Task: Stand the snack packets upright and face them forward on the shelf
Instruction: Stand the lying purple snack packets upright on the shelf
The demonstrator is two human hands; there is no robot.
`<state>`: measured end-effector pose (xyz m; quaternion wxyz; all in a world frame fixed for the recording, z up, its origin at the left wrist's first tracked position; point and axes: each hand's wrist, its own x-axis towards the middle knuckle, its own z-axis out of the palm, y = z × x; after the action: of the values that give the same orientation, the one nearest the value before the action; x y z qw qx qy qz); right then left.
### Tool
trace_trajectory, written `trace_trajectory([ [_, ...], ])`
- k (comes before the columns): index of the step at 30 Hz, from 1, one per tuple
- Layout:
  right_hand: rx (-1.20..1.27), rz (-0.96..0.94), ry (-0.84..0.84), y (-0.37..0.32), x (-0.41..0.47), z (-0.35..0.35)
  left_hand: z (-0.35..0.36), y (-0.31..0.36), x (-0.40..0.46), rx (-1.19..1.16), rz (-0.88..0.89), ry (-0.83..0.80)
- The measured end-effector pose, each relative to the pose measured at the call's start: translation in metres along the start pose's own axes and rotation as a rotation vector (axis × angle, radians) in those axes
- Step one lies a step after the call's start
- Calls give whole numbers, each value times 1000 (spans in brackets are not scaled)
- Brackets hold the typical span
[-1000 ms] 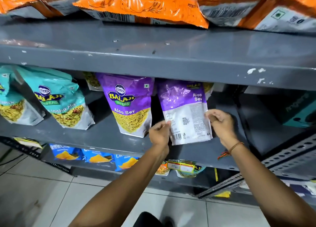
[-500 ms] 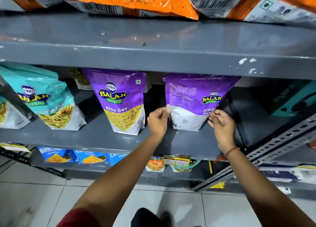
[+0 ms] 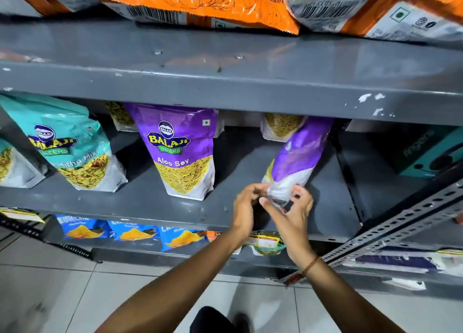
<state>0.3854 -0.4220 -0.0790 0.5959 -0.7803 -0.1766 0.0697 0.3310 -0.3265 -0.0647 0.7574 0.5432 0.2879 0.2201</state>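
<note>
Both hands [image 3: 273, 205] gripping a purple packet [image 3: 299, 154] over the grey shelf [image 3: 140, 200] (tiled floor [image 3: 62, 295] below).

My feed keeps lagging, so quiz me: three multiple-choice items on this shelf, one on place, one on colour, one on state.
1. Where is the packet that the hands hold?
A. right of the upright Aloo Sev packet
B. on the top shelf
C. on the floor

2. What colour are the top-shelf packets?
A. blue
B. orange
C. green

3. How is the held packet turned?
A. front squarely forward
B. lying flat
C. edge-on, mid-turn

Answers:
1 A: the left hand and right hand grip the held packet right of the Aloo Sev packet.
2 B: the top packets are orange.
3 C: only its narrow side shows.
</note>
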Motion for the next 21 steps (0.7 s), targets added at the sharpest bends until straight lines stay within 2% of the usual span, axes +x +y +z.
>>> trace_trajectory([
  [3,-21,11,95,4,3,3,4,-8,-17,38,25,-81],
  [9,79,-2,49,11,29,-17,3,12,10,172,180,48],
  [12,153,14,14,14,43,-34,5,31,38,243,95,-33],
  [17,175,106,128,28,64,-58,21,44,66,492,44,-205],
  [19,213,140,76,26,66,-63,23,44,75,466,19,-239],
  [21,226,161,-55,21,64,-65,21,46,82,386,-26,-275],
])
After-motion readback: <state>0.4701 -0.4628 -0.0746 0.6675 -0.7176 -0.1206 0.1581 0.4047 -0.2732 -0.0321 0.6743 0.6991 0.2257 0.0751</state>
